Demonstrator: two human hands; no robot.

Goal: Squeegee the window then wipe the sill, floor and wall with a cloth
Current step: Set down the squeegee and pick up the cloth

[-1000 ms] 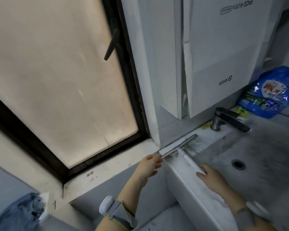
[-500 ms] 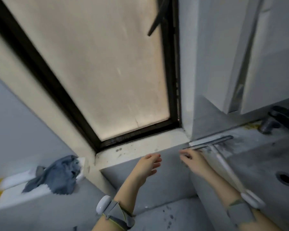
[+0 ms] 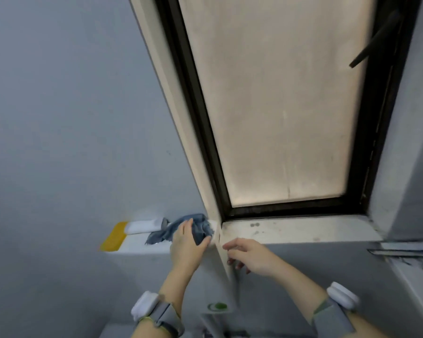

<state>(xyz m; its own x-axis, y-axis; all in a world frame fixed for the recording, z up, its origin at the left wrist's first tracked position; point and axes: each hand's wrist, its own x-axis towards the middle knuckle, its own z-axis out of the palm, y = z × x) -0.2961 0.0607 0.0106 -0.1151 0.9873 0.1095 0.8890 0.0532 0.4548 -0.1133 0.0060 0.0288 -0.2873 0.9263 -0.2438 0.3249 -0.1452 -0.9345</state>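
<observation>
A crumpled blue-grey cloth [image 3: 195, 226] lies on a white ledge [image 3: 142, 246] left of the window. My left hand [image 3: 187, 242] is on the cloth, its fingers curled around it. My right hand [image 3: 250, 256] hovers empty with fingers apart just below the spotted white sill [image 3: 303, 230]. The frosted window pane [image 3: 279, 113] sits in a black frame above the sill. The squeegee [image 3: 405, 248] lies at the far right edge, apart from both hands.
A yellow-and-white tool [image 3: 122, 234] rests on the ledge left of the cloth. A black window handle [image 3: 374, 42] hangs at the upper right. The grey wall [image 3: 71, 118] fills the left side. A white post with a green mark [image 3: 217, 306] stands between my forearms.
The view swung left. My right hand has left the squeegee on the sink edge and come over below the sill. My left hand moved left to the ledge and closed on the cloth.
</observation>
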